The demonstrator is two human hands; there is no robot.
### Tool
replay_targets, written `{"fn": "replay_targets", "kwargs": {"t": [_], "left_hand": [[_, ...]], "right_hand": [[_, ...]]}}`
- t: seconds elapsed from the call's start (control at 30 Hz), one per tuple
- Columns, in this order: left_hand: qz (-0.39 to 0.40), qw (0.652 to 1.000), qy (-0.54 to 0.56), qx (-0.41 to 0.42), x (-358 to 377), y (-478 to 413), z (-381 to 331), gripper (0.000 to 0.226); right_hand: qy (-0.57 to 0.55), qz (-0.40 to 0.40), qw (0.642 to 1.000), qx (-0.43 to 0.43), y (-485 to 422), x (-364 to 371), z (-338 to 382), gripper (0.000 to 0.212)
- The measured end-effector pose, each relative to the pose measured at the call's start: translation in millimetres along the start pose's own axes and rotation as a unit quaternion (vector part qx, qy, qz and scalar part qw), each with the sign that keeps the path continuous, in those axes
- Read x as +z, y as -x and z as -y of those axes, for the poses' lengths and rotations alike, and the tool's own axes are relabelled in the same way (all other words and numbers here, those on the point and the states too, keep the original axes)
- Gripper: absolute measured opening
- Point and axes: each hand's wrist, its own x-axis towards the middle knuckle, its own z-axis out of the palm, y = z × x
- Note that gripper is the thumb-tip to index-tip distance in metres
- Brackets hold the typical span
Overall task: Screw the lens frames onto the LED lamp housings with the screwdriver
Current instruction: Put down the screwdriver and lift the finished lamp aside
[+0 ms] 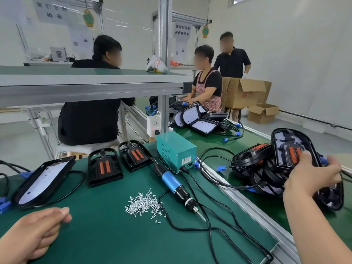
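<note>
My right hand point(312, 174) grips a black lamp housing with an orange insert point(291, 147) at the right, lifted off a pile of similar housings point(253, 164). My left hand point(38, 231) rests on the green mat at the lower left with loosely curled fingers, holding nothing. The blue and black electric screwdriver point(177, 187) lies on the mat in the middle, tip toward me. A heap of small silver screws point(144, 203) lies just left of it. Two black lens frames with orange strips point(104, 168) point(136, 155) stand behind the screws. A housing with a white face point(42, 181) lies at the left.
A teal power box point(176, 151) stands behind the screwdriver, its black cables point(209, 225) looping across the mat. An aluminium rail point(247, 204) divides the mat from the conveyor belt. Other people work at the benches beyond, beside cardboard boxes point(245, 92).
</note>
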Motion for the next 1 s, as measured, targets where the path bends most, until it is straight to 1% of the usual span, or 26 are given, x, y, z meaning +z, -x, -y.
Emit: {"fn": "replay_targets", "kwargs": {"t": [0.03,0.1,0.17,0.23,0.3,0.37,0.43,0.47,0.53,0.7,0.73,0.8,0.9,1.0], "left_hand": [[-0.001,1.0,0.003,0.001,-1,0,1,0.044],[-0.002,1.0,0.009,0.003,-2,-1,2,0.045],[-0.001,1.0,0.015,0.004,-3,-2,4,0.048],[-0.001,1.0,0.022,0.007,-3,-2,4,0.049],[-0.001,1.0,0.024,0.01,-1,-2,4,0.048],[0.001,1.0,0.025,0.009,1,-1,2,0.047],[0.003,1.0,0.023,0.006,2,2,-1,0.044],[0.004,1.0,0.022,0.004,2,3,-2,0.043],[0.007,1.0,0.023,-0.005,2,4,-4,0.043],[0.004,1.0,0.014,-0.011,0,3,-4,0.043],[0.006,1.0,0.013,-0.01,-1,3,-3,0.045],[0.014,1.0,0.007,-0.005,-4,3,-2,0.047],[0.02,1.0,-0.007,0.003,-5,5,-2,0.045],[0.024,0.999,-0.02,0.013,0,10,-6,0.04]], "right_hand": [[0.035,0.007,0.999,-0.018,-1,-1,-3,0.058],[0.112,0.054,0.992,-0.031,-3,-5,-6,0.065],[0.19,0.11,0.975,-0.04,-7,-11,-14,0.076],[0.221,0.16,0.96,-0.055,-10,-17,-20,0.083],[0.242,0.193,0.949,-0.057,-15,-22,-18,0.085],[0.282,0.228,0.929,-0.068,-22,-28,-17,0.091],[0.327,0.252,0.907,-0.084,-28,-34,-19,0.1],[0.34,0.259,0.9,-0.092,-30,-37,-20,0.101],[0.345,0.259,0.896,-0.105,-28,-38,-21,0.097],[0.314,0.218,0.918,-0.107,-7,-38,-21,0.071],[0.312,0.22,0.917,-0.114,-3,-41,-22,0.07],[0.314,0.235,0.912,-0.118,1,-48,-25,0.072],[0.304,0.256,0.912,-0.1,8,-55,-28,0.077],[0.329,0.282,0.894,-0.115,19,-57,-26,0.086]]}}
